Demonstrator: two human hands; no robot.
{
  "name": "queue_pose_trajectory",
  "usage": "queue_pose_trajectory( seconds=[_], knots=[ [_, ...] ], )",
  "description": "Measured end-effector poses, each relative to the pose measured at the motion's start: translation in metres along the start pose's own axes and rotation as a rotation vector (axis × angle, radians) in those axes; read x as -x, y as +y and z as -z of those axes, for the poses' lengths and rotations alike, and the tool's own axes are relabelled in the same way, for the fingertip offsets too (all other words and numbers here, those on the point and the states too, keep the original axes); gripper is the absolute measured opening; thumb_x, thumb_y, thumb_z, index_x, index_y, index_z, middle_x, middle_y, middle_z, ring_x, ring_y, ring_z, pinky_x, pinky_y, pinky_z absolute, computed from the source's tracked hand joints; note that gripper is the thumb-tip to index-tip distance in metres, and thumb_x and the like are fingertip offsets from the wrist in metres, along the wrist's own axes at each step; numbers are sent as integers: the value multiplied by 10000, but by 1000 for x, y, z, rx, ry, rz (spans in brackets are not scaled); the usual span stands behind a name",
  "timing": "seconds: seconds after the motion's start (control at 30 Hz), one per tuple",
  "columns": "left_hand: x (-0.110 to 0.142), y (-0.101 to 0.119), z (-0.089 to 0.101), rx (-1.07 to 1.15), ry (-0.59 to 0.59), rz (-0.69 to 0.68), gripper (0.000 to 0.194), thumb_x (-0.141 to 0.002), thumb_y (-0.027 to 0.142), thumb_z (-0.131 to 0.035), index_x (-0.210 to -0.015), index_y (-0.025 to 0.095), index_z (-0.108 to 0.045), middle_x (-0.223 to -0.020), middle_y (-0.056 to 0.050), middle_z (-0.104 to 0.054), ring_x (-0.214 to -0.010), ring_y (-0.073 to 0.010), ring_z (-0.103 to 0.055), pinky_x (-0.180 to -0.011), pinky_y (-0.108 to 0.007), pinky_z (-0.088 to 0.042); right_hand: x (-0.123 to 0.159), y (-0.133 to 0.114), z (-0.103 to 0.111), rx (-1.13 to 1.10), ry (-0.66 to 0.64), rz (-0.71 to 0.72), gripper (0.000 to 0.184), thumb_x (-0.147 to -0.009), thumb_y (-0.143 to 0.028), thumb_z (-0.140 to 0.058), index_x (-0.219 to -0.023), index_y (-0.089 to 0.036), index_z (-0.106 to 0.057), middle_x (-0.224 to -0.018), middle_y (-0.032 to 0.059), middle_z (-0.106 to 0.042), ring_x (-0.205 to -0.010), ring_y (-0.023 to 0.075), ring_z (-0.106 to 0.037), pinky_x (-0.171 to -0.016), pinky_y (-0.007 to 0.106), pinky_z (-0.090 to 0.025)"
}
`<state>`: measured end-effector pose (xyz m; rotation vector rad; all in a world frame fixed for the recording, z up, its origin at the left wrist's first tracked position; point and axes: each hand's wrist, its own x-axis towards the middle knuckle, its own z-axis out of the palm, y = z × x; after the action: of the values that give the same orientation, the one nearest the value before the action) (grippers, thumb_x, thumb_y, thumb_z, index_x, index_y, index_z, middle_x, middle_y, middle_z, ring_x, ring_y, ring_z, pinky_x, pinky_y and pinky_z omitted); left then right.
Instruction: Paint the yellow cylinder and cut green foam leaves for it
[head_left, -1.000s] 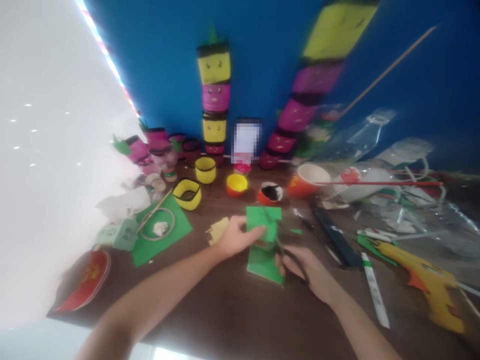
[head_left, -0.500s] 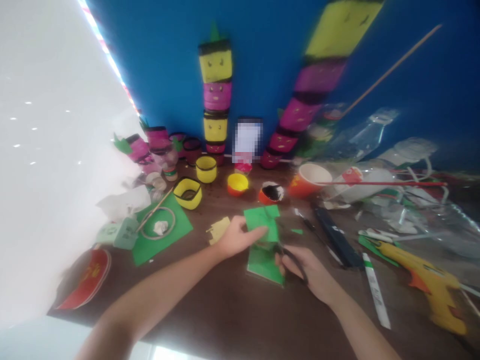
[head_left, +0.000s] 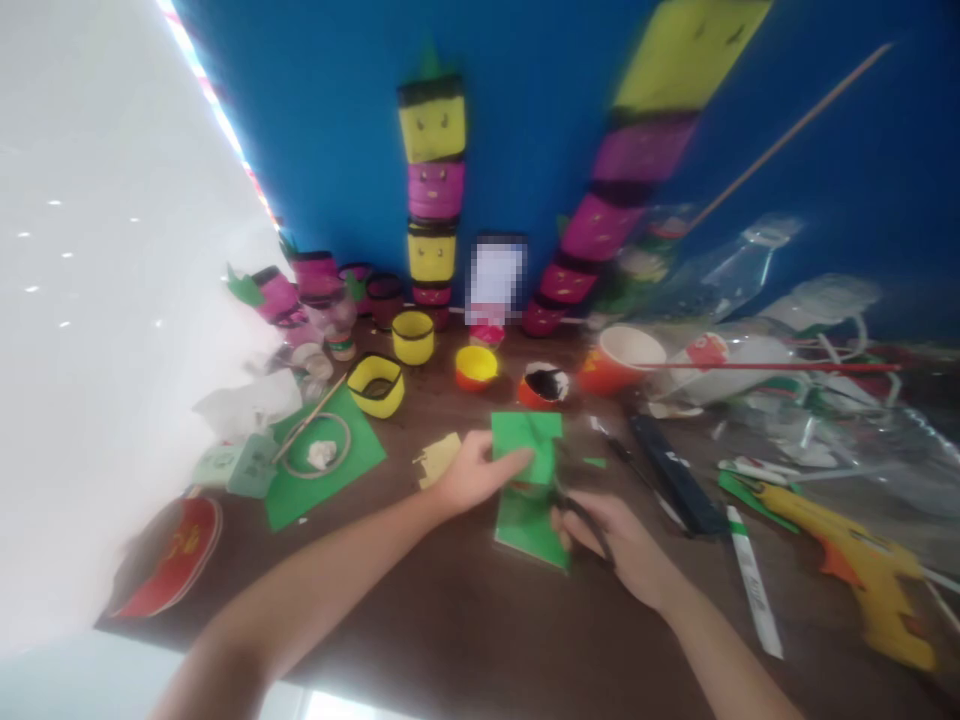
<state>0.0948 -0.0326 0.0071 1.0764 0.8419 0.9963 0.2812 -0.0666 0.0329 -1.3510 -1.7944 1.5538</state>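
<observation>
My left hand (head_left: 476, 475) pinches a piece of green paper (head_left: 517, 435), its thumb lying on top. Dark-handled scissors (head_left: 589, 525) sit in my right hand (head_left: 619, 540), fingers closed round the handles. Their blades meet the right edge of the green paper and are partly hidden and blurred. Beneath lies another green sheet (head_left: 532, 535), flat on the brown table (head_left: 420, 630). A small green scrap (head_left: 595, 462) rests to the right of the blades. Left of my left hand is a pale yellow cut piece (head_left: 437, 460).
Paint cups in yellow (head_left: 475, 368) and black (head_left: 543, 384) stand behind my hands. On the right lie a white marker (head_left: 754, 585), a yellow glue gun (head_left: 862, 560) and clear plastic bottles (head_left: 742, 270). A larger green sheet (head_left: 360, 445) is at left.
The green paper in my left hand has shifted very slightly, its top edge now straighter. Both hands stay almost in place, the scissors still at the paper's right edge.
</observation>
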Motion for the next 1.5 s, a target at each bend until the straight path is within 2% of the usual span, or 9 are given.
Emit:
queue_pose_trajectory(
  seconds=[0.27, 0.43, 0.87, 1.13, 1.5],
  knots=[
    [0, -1, 1, -13, 8, -3, 400, -714, 510, -649, -738, 114, -607, -693, -29, -596, -604, -119, -534, -606, -260, -462, 0, -1, -2, -3, 21, -27, 553, -719, -717, -488, -592, -179, -505, -557, -3, -493, -559, 142, -455, -544, 277, -353],
    [-1, -3, 2, -7, 12, -5, 410, -738, 527, -613, -697, 120, -587, -633, -11, -573, -581, -115, -525, -586, -252, -443, -1, 1, -2, 0, 20, -29, 538, -712, -705, -508, -577, -184, -487, -553, -7, -487, -560, 141, -454, -545, 274, -351],
    [-1, 0, 2, 8, 35, 15, 413, -723, 533, -622, -684, 124, -583, -640, -6, -573, -579, -114, -514, -592, -259, -426, -1, 1, -2, 54, 34, -10, 495, -746, -645, -514, -571, -182, -505, -553, -5, -509, -559, 140, -470, -545, 272, -376],
    [-3, 1, 1, 17, 78, 64, 447, -732, 574, -581, -673, 131, -581, -611, -10, -573, -585, -133, -517, -603, -274, -429, -1, 2, -2, 49, 33, -3, 497, -746, -643, -515, -558, -183, -500, -548, -4, -506, -551, 139, -473, -533, 267, -378],
    [-3, 1, 2, 39, 94, 65, 400, -753, 515, -583, -669, 124, -586, -609, -7, -567, -591, -129, -514, -609, -269, -424, -1, 3, -2, 32, 20, -15, 447, -775, -569, -538, -562, -178, -496, -552, -12, -498, -558, 131, -457, -542, 258, -357]
  ],
)
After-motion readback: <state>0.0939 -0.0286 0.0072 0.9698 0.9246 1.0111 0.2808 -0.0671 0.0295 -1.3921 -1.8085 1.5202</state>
